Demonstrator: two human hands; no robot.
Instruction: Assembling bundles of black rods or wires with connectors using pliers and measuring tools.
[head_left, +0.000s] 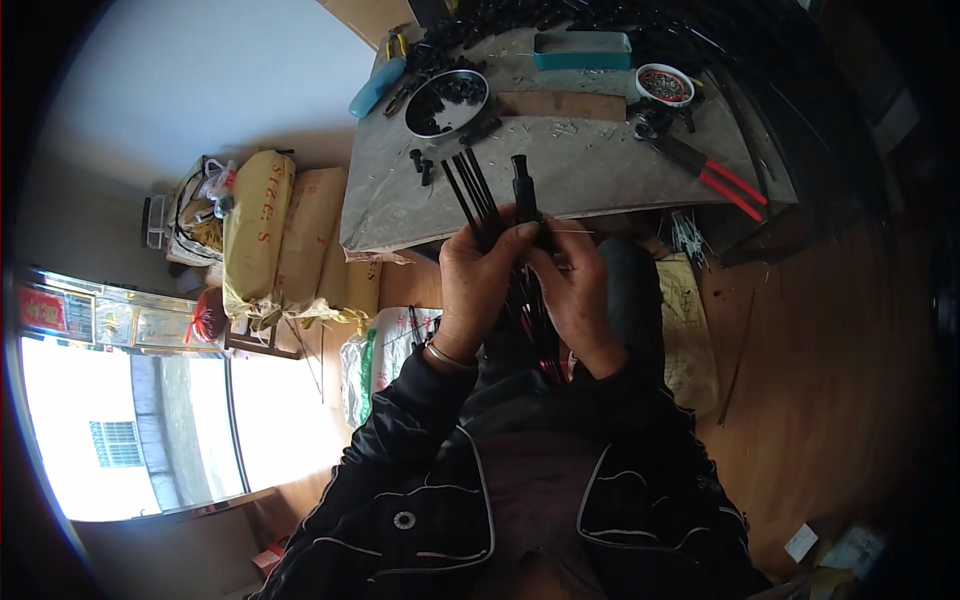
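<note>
My left hand [472, 280] is closed around a bundle of thin black rods [471, 186], whose upper ends fan out above the fingers. The rods' lower lengths run down between my wrists toward my lap. A black stepped tube-shaped fitting [521, 187] stands upright between both hands, with the left thumb pressed near its base. My right hand [578, 290] is closed at that fitting's lower end. Beside its fingers a thin pale wire or pin [577, 232] sticks out to the right. Exactly how the right fingertips grip is partly hidden.
On the grey worktable [385, 195] are a metal bowl [479, 86] of small black parts, a teal tray [583, 62], a white dish [691, 89] of small pieces and red-handled pliers [735, 188]. Black parts heap along the back. Yellow sacks [262, 220] stand left.
</note>
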